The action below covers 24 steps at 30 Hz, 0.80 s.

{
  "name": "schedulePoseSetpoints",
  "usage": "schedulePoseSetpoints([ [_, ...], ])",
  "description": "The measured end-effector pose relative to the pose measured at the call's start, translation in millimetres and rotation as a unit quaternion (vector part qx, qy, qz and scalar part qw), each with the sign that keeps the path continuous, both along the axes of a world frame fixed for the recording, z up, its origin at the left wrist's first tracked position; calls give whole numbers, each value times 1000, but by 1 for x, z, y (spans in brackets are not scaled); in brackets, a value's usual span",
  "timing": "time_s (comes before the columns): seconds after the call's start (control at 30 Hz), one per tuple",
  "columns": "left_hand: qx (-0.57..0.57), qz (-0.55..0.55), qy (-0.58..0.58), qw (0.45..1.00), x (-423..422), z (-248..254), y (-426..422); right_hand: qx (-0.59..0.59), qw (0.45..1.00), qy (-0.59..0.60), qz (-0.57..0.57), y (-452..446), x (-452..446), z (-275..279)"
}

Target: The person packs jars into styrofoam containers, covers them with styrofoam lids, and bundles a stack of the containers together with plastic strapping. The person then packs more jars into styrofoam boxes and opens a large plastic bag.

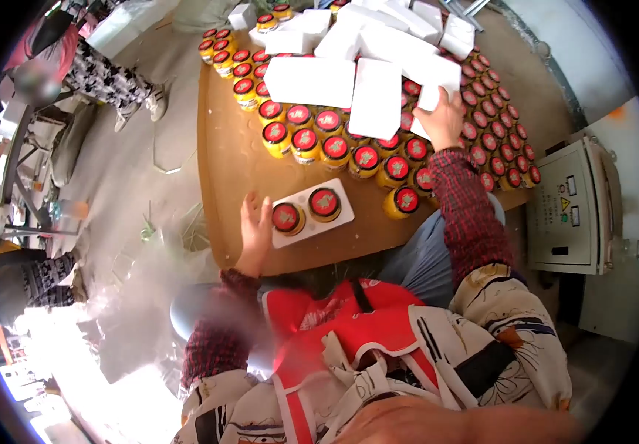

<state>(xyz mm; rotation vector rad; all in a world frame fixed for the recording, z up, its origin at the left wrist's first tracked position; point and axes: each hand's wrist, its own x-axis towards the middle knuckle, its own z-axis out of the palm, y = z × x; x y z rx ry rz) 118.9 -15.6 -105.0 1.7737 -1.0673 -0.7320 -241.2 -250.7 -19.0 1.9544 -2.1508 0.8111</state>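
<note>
The white foam tray (345, 213) is the middle of our clock. It sits on the brown flat table (223, 163), and two round yellow jars with red lids (325, 203) stand up in it. The left hand (255, 231) is at 8 o'clock, just beside the tray, its fingers loose and spread. The right hand (444, 117) is at 2 o'clock, on a flat white foam block (429, 96); its fingertips are hard to see, so I cannot tell if it grips. One more red-topped yellow jar (402, 202) stands at 3 o'clock.
</note>
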Motion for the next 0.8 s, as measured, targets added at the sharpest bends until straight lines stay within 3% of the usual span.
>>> schedulePoseSetpoints([
  [0.03, -49, 8, 54, 997, 9, -22, -4, -73, 997, -13, 39, 8, 9, 20],
  [0.1, -78, 18, 79, 994, 3, 4, -5, -145, 985, -21, 88, 22, 20, 52],
  [0.17, -97, 28, 118, 988, 7, 30, -4, -235, 909, -118, 323, 34, 32, 71],
  [0.2, -73, 36, 140, 987, 13, 42, -3, -175, 865, -211, 420, 37, 40, 72],
  [0.23, -94, 51, 183, 977, 18, 53, -5, 44, 796, -387, 462, 45, 47, 71],
  [0.27, -116, 66, 223, 966, 21, 61, -5, 262, 660, -529, 464, 53, 51, 67],
  [0.3, -110, 78, 216, 967, 23, 64, -4, 327, 617, -498, 514, 56, 60, 58],
  [0.37, -83, 76, 331, 937, 28, 70, -7, 443, 551, -452, 544, 64, 75, 44],
  [0.4, -20, 23, 333, 942, 35, 58, -4, 485, 521, -431, 554, 63, 80, 31],
  [0.47, 79, -106, 401, 907, 26, 58, 2, 548, 512, -383, 538, 63, 92, 15],
  [0.5, 75, -104, 281, 951, 17, 51, 4, 574, 502, -387, 519, 62, 94, 5],
  [0.53, 72, -100, 157, 980, 9, 40, 7, 548, 570, -321, 521, 52, 95, -29],
  [0.6, 59, -51, 189, 979, 6, 23, 11, 514, 650, -257, 497, 49, 99, -43],
  [0.67, 57, -29, 192, 979, 6, 21, 11, 508, 657, -374, 413, 53, 100, -50],
  [0.7, 68, -1, 200, 977, 6, 18, 11, 469, 712, -376, 364, 56, 101, -56],
  [0.73, 67, 3, 200, 977, 9, 9, 14, 415, 792, -225, 387, 56, 103, -63],
  [0.8, 119, -58, 88, 987, 11, -10, 21, 404, 839, -75, 357, 76, 101, -64],
])
